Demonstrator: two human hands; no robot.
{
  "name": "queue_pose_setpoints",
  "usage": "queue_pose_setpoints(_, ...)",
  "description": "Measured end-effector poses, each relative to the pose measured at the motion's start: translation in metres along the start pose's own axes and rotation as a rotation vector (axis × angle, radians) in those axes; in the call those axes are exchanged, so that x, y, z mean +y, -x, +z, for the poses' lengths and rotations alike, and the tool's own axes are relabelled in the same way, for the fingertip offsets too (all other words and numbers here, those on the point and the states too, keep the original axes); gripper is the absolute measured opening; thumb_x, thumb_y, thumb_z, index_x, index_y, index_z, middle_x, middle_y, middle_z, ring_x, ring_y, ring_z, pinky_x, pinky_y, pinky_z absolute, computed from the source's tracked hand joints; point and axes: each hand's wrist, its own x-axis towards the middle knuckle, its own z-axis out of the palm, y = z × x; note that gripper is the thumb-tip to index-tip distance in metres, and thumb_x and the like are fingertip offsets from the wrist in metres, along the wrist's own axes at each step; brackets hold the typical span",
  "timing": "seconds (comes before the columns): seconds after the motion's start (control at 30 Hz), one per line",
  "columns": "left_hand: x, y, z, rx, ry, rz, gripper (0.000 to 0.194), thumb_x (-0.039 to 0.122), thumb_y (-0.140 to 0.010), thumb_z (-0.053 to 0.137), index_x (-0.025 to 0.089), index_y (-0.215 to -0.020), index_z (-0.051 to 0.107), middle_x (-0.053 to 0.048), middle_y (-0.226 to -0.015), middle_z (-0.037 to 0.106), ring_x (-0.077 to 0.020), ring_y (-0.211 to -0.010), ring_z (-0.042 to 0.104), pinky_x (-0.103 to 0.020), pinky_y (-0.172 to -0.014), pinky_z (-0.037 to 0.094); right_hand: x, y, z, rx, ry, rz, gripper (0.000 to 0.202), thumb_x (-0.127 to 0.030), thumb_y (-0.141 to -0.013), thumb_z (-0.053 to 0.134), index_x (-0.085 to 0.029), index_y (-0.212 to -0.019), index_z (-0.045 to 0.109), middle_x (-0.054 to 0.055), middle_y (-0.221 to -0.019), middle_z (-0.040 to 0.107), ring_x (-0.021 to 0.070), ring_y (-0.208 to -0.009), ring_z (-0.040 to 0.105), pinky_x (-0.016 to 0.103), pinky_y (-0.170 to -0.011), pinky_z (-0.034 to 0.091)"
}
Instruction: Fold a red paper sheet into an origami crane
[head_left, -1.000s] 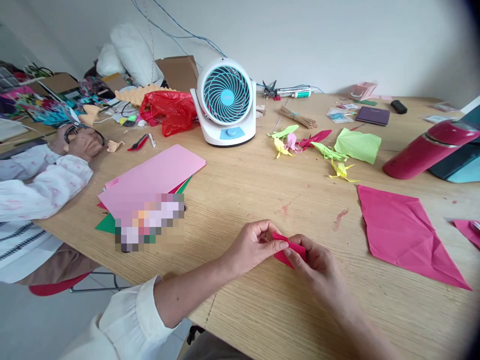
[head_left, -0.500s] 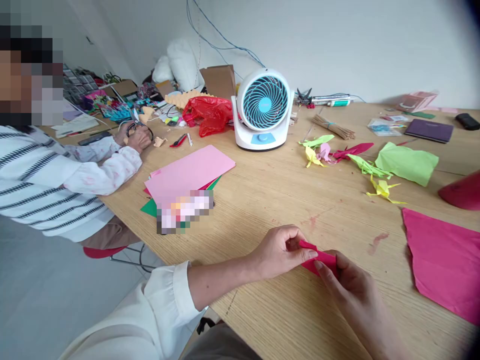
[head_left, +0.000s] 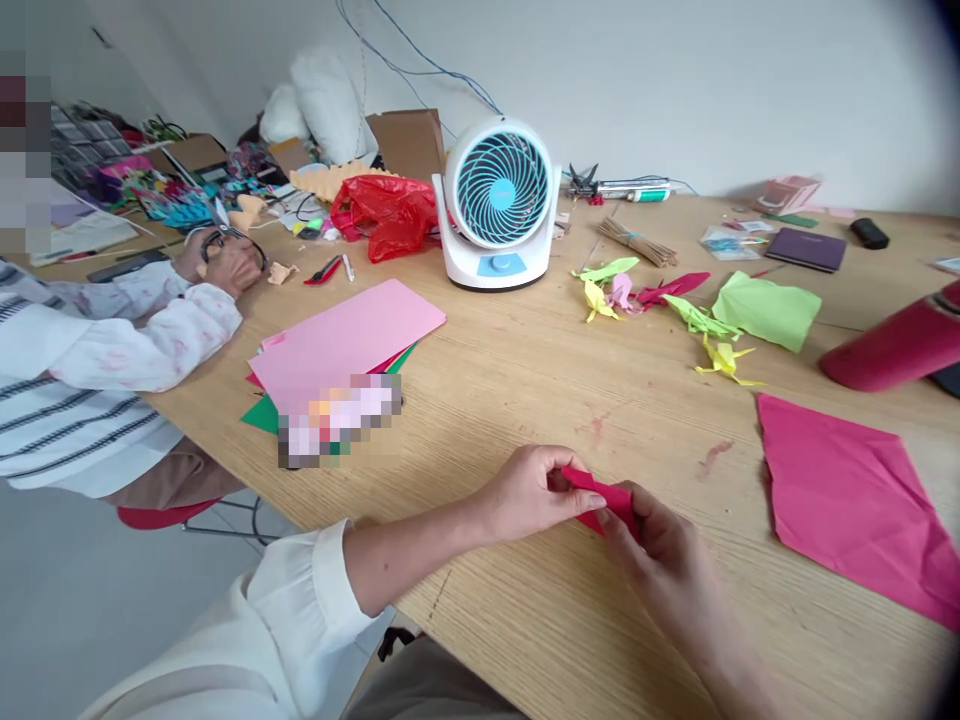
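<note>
Folded red paper pinched between two hands

The folded red paper [head_left: 619, 497] is between the two hands, at the near side of the wooden table [head_left: 517, 385]. From where I stand, the left hand [head_left: 540, 490] pinches its far left end, thumb laid across the top and fingers curled behind. The right hand [head_left: 660, 545] has the other end, thumb up against the near face and fingers bent round it, so both grips are narrow, with paper in them. The two thumb tips nearly meet. Whether the paper touches the wood, I can't tell.

To the right of the hands lies a large, creased crimson sheet [head_left: 847, 500]. Farther back, a yellow paper crane [head_left: 724, 358] sits in front of a rumpled light green sheet [head_left: 772, 310], with more small folded figures [head_left: 679, 290] just to the left. A red bottle [head_left: 885, 345] is over by the right edge. Behind all this are a white fan [head_left: 499, 205] with a blue grille, a bundle of thin sticks [head_left: 637, 243] and a purple booklet [head_left: 806, 248].

On the left, pink sheets [head_left: 367, 330] lie stacked over green and red ones. Past them a co-worker's hand [head_left: 234, 265] holds black-handled scissors [head_left: 213, 238], with a red plastic bag [head_left: 386, 215] nearby
</note>
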Motion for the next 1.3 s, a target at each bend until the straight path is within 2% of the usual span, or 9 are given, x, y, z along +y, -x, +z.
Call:
queue_pose_setpoints(0.2,0.004,0.002,0.0,0.002,-0.027,0.002,0.02,0.031,-0.083,0.069,0.015,-0.076,0.059,0.003,-0.071,0.056,-0.0091,-0.065,0.05,-0.02,-0.06,0.038,-0.002,-0.001,0.002,-0.02,-0.123,-0.014,0.027,-0.044,-0.09,0.062,-0.018,-0.09,0.064,0.002,-0.077,0.062,0.0168,-0.072,0.054,0.026,-0.064,0.042)
queue_pose_setpoints(0.37,0.011,0.003,-0.001,0.021,-0.021,0.004,0.02,0.031,-0.086,0.064,0.014,-0.077,0.061,0.002,-0.07,0.058,-0.0099,-0.066,0.051,-0.021,-0.06,0.039,-0.003,0.002,-0.002,-0.036,-0.051,-0.004,0.025,-0.041,-0.096,0.053,-0.018,-0.094,0.063,0.002,-0.079,0.061,0.0161,-0.071,0.051,0.027,-0.064,0.04)
queue_pose_setpoints(0.53,0.01,0.002,-0.002,0.017,-0.029,-0.013,0.026,0.036,-0.086,0.066,0.013,-0.075,0.062,0.003,-0.066,0.054,-0.0089,-0.061,0.046,-0.021,-0.056,0.034,-0.013,0.003,-0.006,-0.054,-0.024,0.003,0.029,-0.044,-0.095,0.052,-0.019,-0.085,0.061,0.001,-0.073,0.057,0.0152,-0.067,0.047,0.026,-0.059,0.038)
queue_pose_setpoints(0.7,0.007,0.002,-0.005,-0.036,-0.006,-0.026,0.026,0.04,-0.087,0.067,0.013,-0.084,0.066,0.002,-0.069,0.057,-0.0092,-0.063,0.048,-0.021,-0.059,0.037,-0.017,0.002,-0.011,-0.051,0.041,0.042,0.033,-0.046,-0.093,0.053,-0.018,-0.079,0.062,0.001,-0.07,0.056,0.0143,-0.065,0.047,0.026,-0.057,0.036)
queue_pose_setpoints(0.83,0.008,0.002,-0.007,-0.043,-0.153,-0.025,0.016,0.03,-0.085,0.068,0.015,-0.08,0.065,0.004,-0.067,0.055,-0.0088,-0.061,0.047,-0.021,-0.056,0.035,-0.017,0.005,-0.019,-0.094,0.137,0.06,0.028,-0.04,-0.092,0.053,-0.018,-0.079,0.063,0.0,-0.068,0.056,0.0133,-0.062,0.048,0.025,-0.054,0.034)
queue_pose_setpoints(0.97,0.006,0.002,-0.007,-0.082,-0.406,0.156,0.01,0.015,-0.082,0.071,0.016,-0.075,0.063,0.002,-0.076,0.059,-0.0112,-0.074,0.054,-0.023,-0.068,0.04,-0.011,0.011,-0.025,-0.108,0.25,0.041,0.016,-0.03,-0.092,0.054,-0.02,-0.1,0.064,-0.001,-0.074,0.065,0.0133,-0.062,0.055,0.025,-0.056,0.04)
queue_pose_setpoints(1.1,-0.002,0.001,-0.007,-0.119,-0.616,0.293,0.01,0.013,-0.084,0.071,0.017,-0.078,0.063,0.0,-0.084,0.062,-0.0152,-0.086,0.057,-0.027,-0.079,0.044,0.003,0.012,-0.025,0.023,0.444,-0.119,0.024,-0.024,-0.091,0.058,-0.022,-0.115,0.058,0.004,-0.094,0.071,0.0199,-0.081,0.064,0.032,-0.072,0.049)
queue_pose_setpoints(1.2,-0.006,0.001,-0.006,-0.129,-0.686,0.325,0.008,0.014,-0.085,0.07,0.017,-0.082,0.063,-0.001,-0.089,0.061,-0.0159,-0.089,0.057,-0.027,-0.08,0.045,0.007,0.011,-0.024,0.138,0.648,-0.311,0.029,-0.025,-0.092,0.062,-0.021,-0.12,0.057,0.01,-0.111,0.066,0.0277,-0.099,0.059,0.042,-0.085,0.048)
queue_pose_setpoints(1.3,-0.007,0.002,-0.006,-0.125,-0.718,0.337,0.006,0.016,-0.087,0.068,0.017,-0.086,0.063,-0.002,-0.092,0.06,-0.0155,-0.09,0.057,-0.027,-0.079,0.046,0.004,0.01,-0.025,0.111,0.724,-0.452,0.022,-0.023,-0.096,0.059,-0.022,-0.118,0.06,0.011,-0.109,0.063,0.0264,-0.095,0.056,0.043,-0.084,0.046)
